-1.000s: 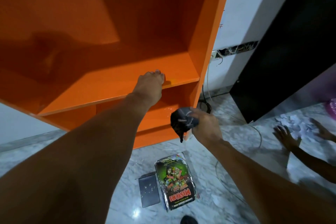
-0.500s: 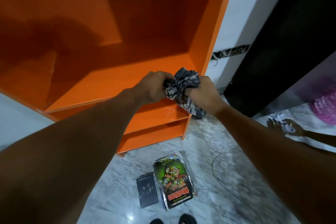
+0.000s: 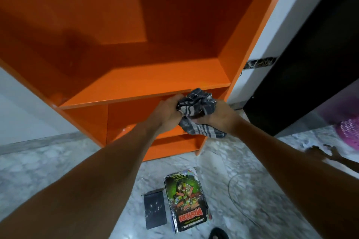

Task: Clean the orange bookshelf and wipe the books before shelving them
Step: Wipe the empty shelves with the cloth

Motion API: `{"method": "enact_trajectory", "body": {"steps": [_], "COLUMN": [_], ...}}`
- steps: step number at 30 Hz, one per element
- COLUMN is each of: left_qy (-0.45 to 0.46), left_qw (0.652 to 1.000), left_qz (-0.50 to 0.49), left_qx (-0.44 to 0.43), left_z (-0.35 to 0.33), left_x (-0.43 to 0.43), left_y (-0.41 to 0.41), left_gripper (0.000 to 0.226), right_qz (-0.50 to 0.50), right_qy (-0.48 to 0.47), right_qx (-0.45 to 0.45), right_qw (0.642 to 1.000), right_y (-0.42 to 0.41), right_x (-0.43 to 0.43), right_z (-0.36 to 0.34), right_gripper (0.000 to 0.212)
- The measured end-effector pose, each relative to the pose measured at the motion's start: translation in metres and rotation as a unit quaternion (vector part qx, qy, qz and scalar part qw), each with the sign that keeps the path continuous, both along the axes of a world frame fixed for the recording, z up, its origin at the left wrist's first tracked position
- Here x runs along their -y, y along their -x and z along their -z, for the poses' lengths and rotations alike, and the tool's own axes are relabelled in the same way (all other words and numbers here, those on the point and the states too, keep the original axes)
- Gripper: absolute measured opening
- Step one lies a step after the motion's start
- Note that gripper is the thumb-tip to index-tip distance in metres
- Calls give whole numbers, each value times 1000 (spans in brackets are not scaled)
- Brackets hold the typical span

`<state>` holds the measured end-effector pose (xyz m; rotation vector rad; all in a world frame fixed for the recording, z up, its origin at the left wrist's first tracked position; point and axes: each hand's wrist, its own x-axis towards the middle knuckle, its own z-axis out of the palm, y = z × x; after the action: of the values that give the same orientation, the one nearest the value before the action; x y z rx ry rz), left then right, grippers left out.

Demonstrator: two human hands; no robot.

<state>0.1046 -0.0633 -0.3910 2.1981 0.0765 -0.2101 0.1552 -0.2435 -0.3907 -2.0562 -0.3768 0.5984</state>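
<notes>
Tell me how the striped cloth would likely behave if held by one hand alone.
Probably floppy: the striped cloth is crumpled between the left hand and right hand, and a loose tail droops below them. Likely light, since it bunches small in the grip. It should not slip easily; the folds look soft, not glossy.

Cloth (image 3: 196, 106): dark, striped, crumpled; gripped by left hand (image 3: 168, 111) and right hand (image 3: 217, 116) before orange bookshelf (image 3: 147, 81).
Floor (image 3: 48, 165): marble; green book (image 3: 185, 200) lying flat beside black book (image 3: 155, 208).
</notes>
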Motion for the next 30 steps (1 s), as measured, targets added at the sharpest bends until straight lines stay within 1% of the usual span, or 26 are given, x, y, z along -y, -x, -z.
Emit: {"method": "enact_trajectory", "body": {"steps": [2, 5, 6, 8, 10, 13, 14, 18, 21, 24, 26, 27, 28, 29, 30], "left_qy": [3, -11, -20, -41, -69, -99, -108, -157, -154, -167, -186, -197, -203, -210, -228], "left_qw": [1000, 999, 999, 998, 995, 989, 986, 973, 968, 959, 952, 949, 949, 954, 958], "left_qz": [-18, -45, -46, -51, -59, -81, -88, -115, -126, -132, -142, -148, -150, -145, -132], "left_qx": [-3, 3, 8, 18, 36, 74, 86, 120, 151, 186, 197, 198, 188, 160, 110], "left_z": [22, 63, 78, 103, 125, 154, 164, 194, 213, 233, 246, 252, 256, 259, 262], "left_x": [-2, -4, -4, -3, -2, -4, -6, -12, -14, -15, -15, -15, -15, -15, -17], "left_y": [-1, -10, -14, -24, -35, -55, -62, -83, -95, -102, -104, -103, -103, -102, -101], "left_gripper": [12, 11, 12, 16, 20, 28, 30, 21, 20, 24, 29, 30, 31, 31, 32], "right_qz": [-11, -36, -38, -46, -49, -77, -89, -110, -90, -55, -32, -17, 2, 18, 24], "right_qy": [37, 114, 137, 153, 157, 163, 166, 181, 202, 207, 210, 209, 211, 219, 240], "right_qx": [3, 31, 40, 76, 113, 193, 215, 296, 374, 439, 481, 491, 492, 487, 473], "right_qw": [999, 992, 989, 984, 980, 965, 958, 931, 901, 873, 851, 845, 845, 845, 847], "right_y": [-9, -28, -36, -44, -56, -75, -79, -93, -102, -107, -108, -109, -110, -111, -112], "right_x": [-5, -13, -14, -15, -18, -27, -30, -37, -40, -40, -39, -38, -38, -39, -40], "right_z": [22, 63, 80, 100, 120, 141, 148, 169, 183, 204, 219, 224, 228, 231, 232], "right_gripper": [41, 51, 48, 18, 24, 13, 14, 20, 26, 21, 19, 19, 18, 17, 14]}}
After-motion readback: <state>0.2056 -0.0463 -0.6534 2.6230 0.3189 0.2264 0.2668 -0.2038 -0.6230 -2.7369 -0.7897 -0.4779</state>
